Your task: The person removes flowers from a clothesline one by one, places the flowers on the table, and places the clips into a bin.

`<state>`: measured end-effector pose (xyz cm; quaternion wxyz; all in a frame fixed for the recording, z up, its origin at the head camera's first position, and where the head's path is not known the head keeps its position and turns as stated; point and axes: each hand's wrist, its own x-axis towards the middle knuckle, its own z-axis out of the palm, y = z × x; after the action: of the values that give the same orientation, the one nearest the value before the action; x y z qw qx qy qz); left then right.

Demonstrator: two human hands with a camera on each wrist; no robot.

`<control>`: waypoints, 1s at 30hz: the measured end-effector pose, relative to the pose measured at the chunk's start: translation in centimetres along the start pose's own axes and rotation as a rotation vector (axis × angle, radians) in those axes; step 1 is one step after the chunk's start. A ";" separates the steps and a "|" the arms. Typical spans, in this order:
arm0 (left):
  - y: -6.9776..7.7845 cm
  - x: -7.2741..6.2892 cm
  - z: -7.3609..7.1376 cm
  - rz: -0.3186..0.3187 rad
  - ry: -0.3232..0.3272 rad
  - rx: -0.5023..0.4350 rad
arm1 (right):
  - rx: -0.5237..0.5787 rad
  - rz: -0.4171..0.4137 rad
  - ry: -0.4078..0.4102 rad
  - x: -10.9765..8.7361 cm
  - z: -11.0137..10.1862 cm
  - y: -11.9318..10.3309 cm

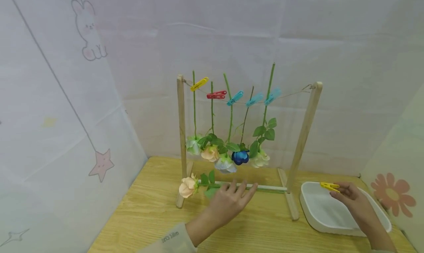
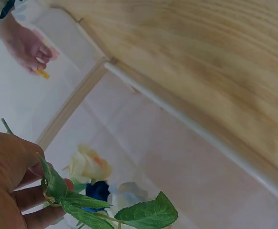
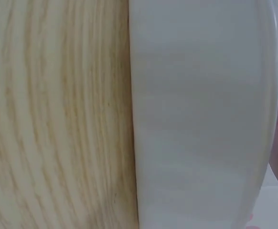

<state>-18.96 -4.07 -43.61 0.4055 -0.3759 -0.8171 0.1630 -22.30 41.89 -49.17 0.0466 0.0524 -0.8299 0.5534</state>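
Note:
My left hand (image 1: 230, 201) holds an artificial peach rose (image 1: 188, 186) sideways by its green stem, near the stand's low white bar. The bloom points left, and leaves (image 2: 146, 212) spread beyond my fingers in the left wrist view. My right hand (image 1: 356, 201) pinches a yellow clothespin (image 1: 328, 186) above the white tray (image 1: 309, 210). From the string of the wooden stand (image 1: 306, 135) several roses hang upside down, among them a dark blue rose (image 1: 240, 157). Their stems are clipped by a yellow clothespin (image 1: 199, 84), a red clothespin (image 1: 216, 95) and several blue ones.
The stand's white bar (image 1: 265, 187) runs low between its two posts. Its feet rest on the wooden table (image 1: 149, 212). A pale printed cloth (image 1: 232, 32) hangs behind and on both sides. The tray stands right of the stand.

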 end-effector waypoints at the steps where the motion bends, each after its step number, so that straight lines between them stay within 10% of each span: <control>1: 0.1 -0.1 0.2 0.005 -0.006 0.007 | 0.023 -0.001 -0.003 0.0 0.0 0.1; 30: 4.2 -1.9 4.3 0.090 -0.249 0.084 | -0.157 0.187 -0.222 2.5 -0.4 3.4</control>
<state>-19.60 -2.51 -49.64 0.3087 -0.3718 -0.8358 0.2607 -25.27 43.48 -51.74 -0.0932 0.0319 -0.8720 0.4795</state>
